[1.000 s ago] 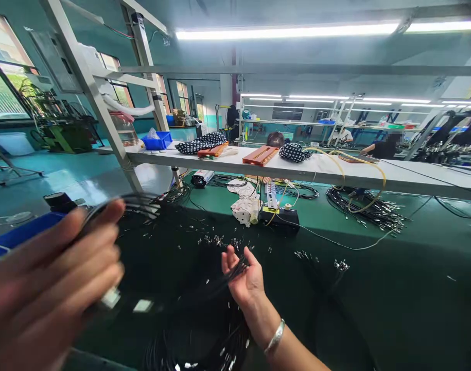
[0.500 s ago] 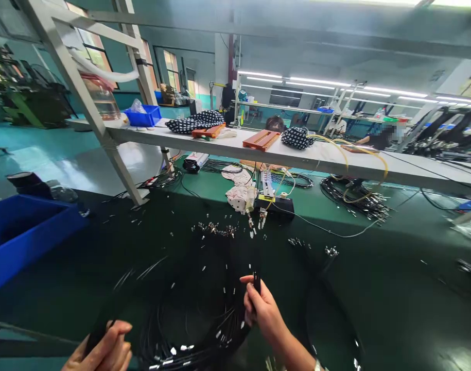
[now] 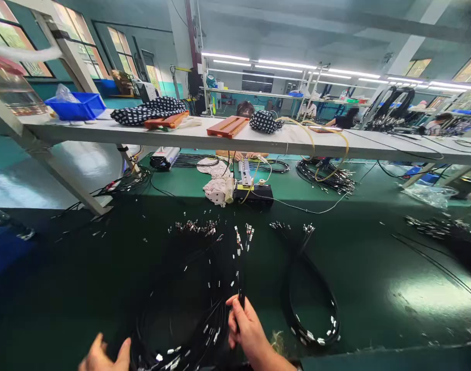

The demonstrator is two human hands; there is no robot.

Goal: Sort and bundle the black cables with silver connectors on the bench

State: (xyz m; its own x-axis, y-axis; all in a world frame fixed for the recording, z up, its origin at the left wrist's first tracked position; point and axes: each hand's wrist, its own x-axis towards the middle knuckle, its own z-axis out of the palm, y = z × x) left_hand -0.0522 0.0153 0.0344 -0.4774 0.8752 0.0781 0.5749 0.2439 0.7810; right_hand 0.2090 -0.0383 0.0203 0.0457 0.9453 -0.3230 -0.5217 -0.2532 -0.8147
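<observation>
Left hand (image 3: pixel 104 355) at the bottom edge, fingers spread on the rim of the black wire bundle (image 3: pixel 181 299) heaped on the green tabletop (image 3: pixel 393 288), grip unclear. Right hand (image 3: pixel 245 327) pinched shut around a few strands near their metal terminals (image 3: pixel 241 239). Wires look light, limp and tangle-prone; likely best held mid-bundle, off the crimped tips, second coil (image 3: pixel 312 304) lying apart.

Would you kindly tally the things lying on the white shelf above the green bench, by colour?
Blue bin: 1
Black-and-white patterned cloths, one at the left and one nearer the middle: 2
Orange trays, one at the left and one ribbed: 2
Yellow tube: 1
Total: 6
</observation>
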